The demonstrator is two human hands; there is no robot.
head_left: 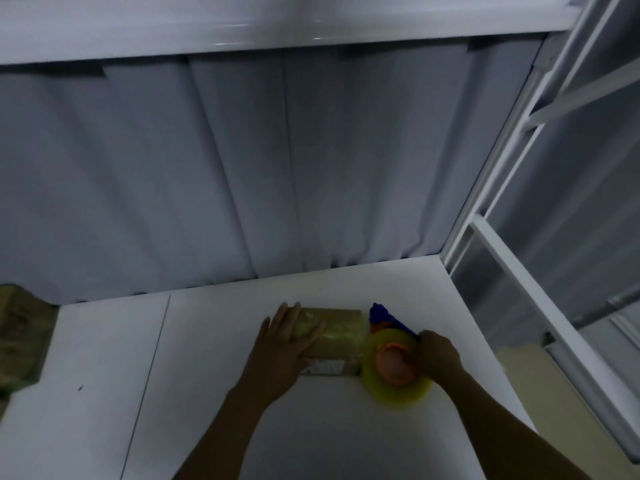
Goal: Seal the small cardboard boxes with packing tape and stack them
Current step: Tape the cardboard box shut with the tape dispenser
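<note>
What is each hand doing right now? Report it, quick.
Left hand: open, pressing flat on the box.
Right hand: closed on the tape dispenser.

White table (214,327) — grey curtain (242,168) behind.

Left hand (282,348) on box (341,323), tape dispenser (393,362) beside

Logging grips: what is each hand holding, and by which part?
The right hand grips the blue tape dispenser by its handle; the left hand only presses flat on the small brown cardboard box.
</note>
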